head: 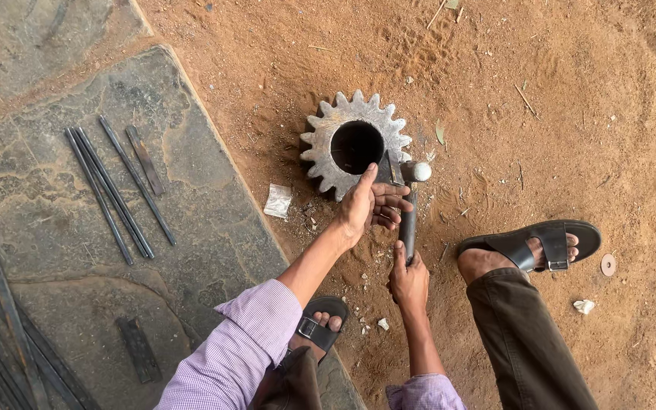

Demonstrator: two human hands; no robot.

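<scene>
Your left hand (370,206) is closed on a small dark metal piece (386,168), pressing it against the near rim of the big toothed gear (355,144) that lies flat on the sandy ground (540,114). Your right hand (408,282) is clamped low on the hammer (411,203), whose head sits just beside the gear. The gear looks heavy and stiff with sharp teeth, so keep your fingers off them. Beyond the gear the ground is open; left of it lie thin rods (115,190) on a stone slab (191,197).
</scene>
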